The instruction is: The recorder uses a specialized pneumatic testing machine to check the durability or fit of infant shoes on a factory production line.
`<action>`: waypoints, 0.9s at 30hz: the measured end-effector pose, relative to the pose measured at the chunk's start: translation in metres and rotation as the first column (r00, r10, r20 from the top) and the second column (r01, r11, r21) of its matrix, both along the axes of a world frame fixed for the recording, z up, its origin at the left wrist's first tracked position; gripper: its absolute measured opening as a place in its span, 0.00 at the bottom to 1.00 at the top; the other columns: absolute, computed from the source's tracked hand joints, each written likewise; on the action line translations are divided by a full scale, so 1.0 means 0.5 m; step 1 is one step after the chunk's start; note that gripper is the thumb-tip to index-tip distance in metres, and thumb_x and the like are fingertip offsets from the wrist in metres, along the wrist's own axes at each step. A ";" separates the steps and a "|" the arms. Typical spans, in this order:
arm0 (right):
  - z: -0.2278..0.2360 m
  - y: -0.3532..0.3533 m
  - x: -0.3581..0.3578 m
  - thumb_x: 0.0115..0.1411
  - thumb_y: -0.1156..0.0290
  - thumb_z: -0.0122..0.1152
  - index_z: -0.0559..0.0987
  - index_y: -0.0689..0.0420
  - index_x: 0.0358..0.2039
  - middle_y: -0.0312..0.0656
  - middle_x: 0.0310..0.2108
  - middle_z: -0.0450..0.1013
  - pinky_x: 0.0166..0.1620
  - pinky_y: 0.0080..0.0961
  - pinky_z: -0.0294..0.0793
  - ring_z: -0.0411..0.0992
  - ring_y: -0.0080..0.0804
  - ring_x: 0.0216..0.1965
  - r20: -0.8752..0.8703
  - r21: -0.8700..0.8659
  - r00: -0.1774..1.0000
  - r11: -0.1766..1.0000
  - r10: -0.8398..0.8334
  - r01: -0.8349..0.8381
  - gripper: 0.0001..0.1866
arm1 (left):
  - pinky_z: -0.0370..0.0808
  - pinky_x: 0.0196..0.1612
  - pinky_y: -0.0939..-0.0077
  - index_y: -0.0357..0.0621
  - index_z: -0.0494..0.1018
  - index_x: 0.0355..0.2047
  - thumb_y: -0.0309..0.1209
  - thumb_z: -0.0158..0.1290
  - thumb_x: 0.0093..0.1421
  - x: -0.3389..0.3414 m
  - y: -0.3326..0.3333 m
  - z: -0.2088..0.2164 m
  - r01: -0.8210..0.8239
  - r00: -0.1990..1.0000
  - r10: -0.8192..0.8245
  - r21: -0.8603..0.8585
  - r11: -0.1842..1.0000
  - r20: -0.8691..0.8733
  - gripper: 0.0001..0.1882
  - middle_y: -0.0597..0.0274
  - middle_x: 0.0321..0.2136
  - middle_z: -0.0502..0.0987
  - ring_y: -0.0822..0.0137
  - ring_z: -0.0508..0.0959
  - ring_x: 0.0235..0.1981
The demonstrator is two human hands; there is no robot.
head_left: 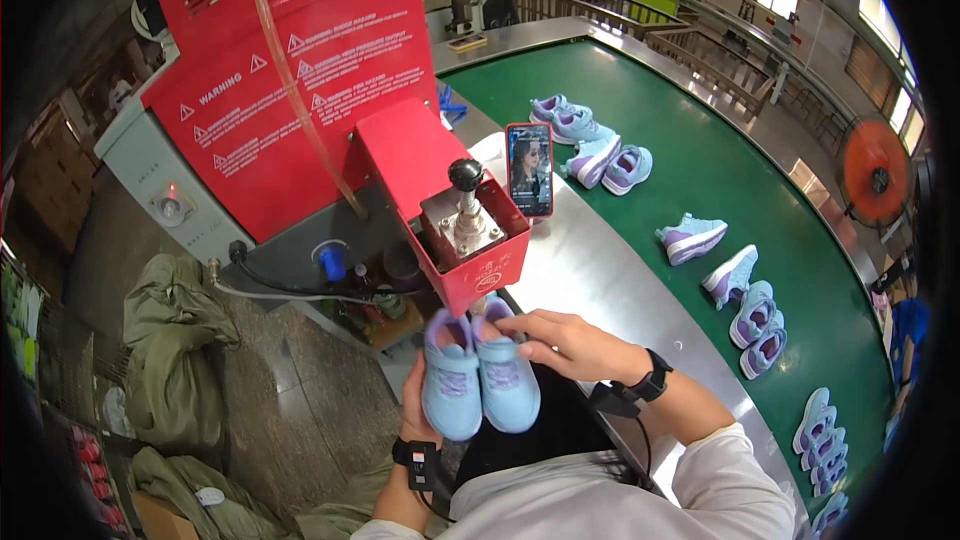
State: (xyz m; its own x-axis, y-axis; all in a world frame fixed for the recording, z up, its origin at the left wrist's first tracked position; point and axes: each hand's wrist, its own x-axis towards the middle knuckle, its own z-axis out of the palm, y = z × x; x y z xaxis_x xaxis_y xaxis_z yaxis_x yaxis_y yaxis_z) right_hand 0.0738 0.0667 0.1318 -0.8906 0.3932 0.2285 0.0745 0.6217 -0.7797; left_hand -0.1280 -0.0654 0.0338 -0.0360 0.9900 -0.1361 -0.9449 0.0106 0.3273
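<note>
Two light-blue sneakers with lilac lining, a left one (452, 390) and a right one (510, 390), are held side by side, toes toward me, below the red machine head (470, 260). My left hand (416, 402) is closed round the outer side of the left sneaker; most of its fingers are hidden behind the shoe. My right hand (580, 345) reaches in from the right, its index finger and thumb closed on the opening of the right sneaker, near the tongue. A metal nozzle (480, 304) shows just behind the sneakers' openings.
A tall red machine cabinet (300, 70) with a black-knobbed lever (466, 176) stands ahead. A phone (530, 170) leans beside it. On the right, a green conveyor belt (640, 190) carries several similar sneakers (728, 277). An orange fan (875, 172) stands beyond; green cloth bundles (180, 350) lie left.
</note>
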 end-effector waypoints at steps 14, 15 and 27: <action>0.003 -0.083 0.464 0.40 0.79 0.59 0.78 0.56 0.25 0.45 0.24 0.73 0.29 0.37 0.72 0.74 0.46 0.27 -0.006 0.660 0.462 0.343 -0.887 0.668 0.08 | 0.54 0.63 0.39 0.38 0.45 0.67 0.66 0.31 0.62 0.237 0.163 -0.028 0.804 0.500 -0.864 0.337 0.490 0.064 0.48 0.53 0.67 0.51 0.52 0.53 0.68; -0.003 -0.101 0.540 0.42 0.78 0.58 0.77 0.58 0.26 0.47 0.24 0.72 0.30 0.40 0.72 0.73 0.50 0.28 -0.065 0.643 0.291 0.184 -0.954 0.744 0.07 | 0.53 0.64 0.40 0.37 0.45 0.67 0.65 0.32 0.63 0.240 0.169 -0.009 0.799 0.572 -0.820 0.216 0.561 0.016 0.47 0.52 0.68 0.50 0.53 0.50 0.69; -0.138 -0.099 0.894 0.58 0.60 0.56 0.78 0.62 0.32 0.54 0.32 0.77 0.37 0.46 0.74 0.76 0.55 0.35 -0.086 0.594 -0.405 -0.373 -0.910 0.713 0.15 | 0.47 0.68 0.44 0.30 0.49 0.64 0.49 0.39 0.67 0.246 0.206 -0.049 0.702 0.709 -0.702 -0.017 0.712 -0.069 0.37 0.44 0.68 0.46 0.52 0.46 0.70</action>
